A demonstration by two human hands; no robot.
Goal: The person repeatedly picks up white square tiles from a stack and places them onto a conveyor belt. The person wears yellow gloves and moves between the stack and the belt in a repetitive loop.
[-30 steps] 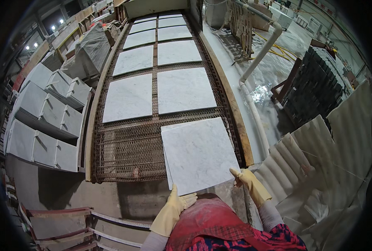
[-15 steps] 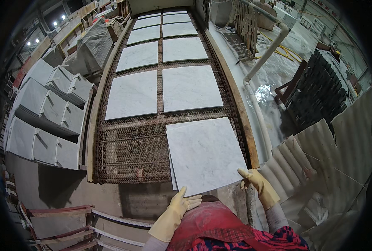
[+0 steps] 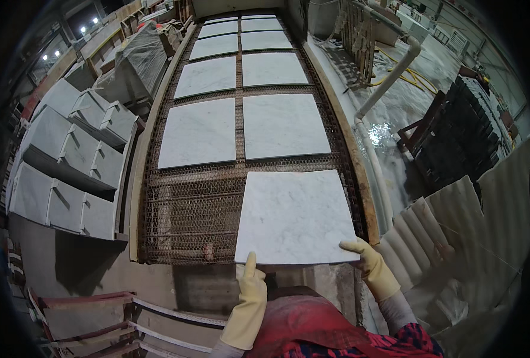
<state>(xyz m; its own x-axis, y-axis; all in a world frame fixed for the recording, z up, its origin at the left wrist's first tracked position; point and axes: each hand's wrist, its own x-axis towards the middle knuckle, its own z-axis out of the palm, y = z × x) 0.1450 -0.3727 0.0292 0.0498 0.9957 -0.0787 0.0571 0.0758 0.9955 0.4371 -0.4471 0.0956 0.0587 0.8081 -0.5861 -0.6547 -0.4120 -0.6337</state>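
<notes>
A square white marble tile (image 3: 297, 218) with faint grey veins lies at the near right end of a wire-mesh conveyor (image 3: 187, 209), its front edge reaching past the belt. My left hand (image 3: 250, 301), in a cream rubber glove, grips the near left corner, thumb at the edge and the other fingers largely hidden. At the near right corner my right hand (image 3: 374, 268), gloved alike, has its thumb over the top and its fingers beneath. Farther up the belt, more white tiles lie in two columns, the closest being a left tile (image 3: 198, 132) and a right tile (image 3: 286, 126).
Wooden rails (image 3: 360, 173) edge the conveyor. Stacked pale slabs (image 3: 68, 149) stand to its left, and a rack with red bars (image 3: 89, 298) is at the lower left. On the right are a white pipe (image 3: 390, 77), a dark stack (image 3: 456, 128) and corrugated sheets (image 3: 450, 232).
The near tile has turned square to the belt, and the second edge that showed beneath it is no longer visible. My left hand has shifted to grip its near left corner.
</notes>
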